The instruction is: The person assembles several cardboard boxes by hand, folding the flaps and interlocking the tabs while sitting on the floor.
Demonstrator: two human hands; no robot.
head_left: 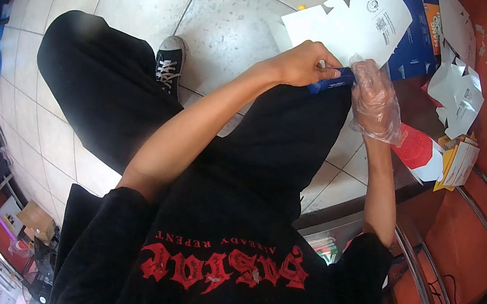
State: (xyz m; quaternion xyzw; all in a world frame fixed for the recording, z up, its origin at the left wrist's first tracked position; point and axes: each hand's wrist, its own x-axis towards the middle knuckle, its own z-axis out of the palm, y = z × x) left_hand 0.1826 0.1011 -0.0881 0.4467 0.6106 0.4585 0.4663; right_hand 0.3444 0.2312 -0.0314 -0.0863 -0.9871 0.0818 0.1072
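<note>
My bare left hand (306, 64) pinches a narrow blue cardboard flap (333, 82) between thumb and fingers, above my knee. My right hand (375, 102), in a clear plastic glove, has its curled fingers at the other end of that flap. Just beyond both hands a white unfolded carton sheet (361, 23) with cut tabs and small dark print spreads out. Whether the blue flap belongs to this sheet is hidden by my hands.
Blue carton sheets (416, 42) and another white carton (455, 95) lie to the far right. A red-and-white carton (417, 149) and yellow folded cartons (458, 164) sit beside my right wrist. Metal rails (418, 287) run along the red wall. My shoe (170, 64) rests on the tiled floor.
</note>
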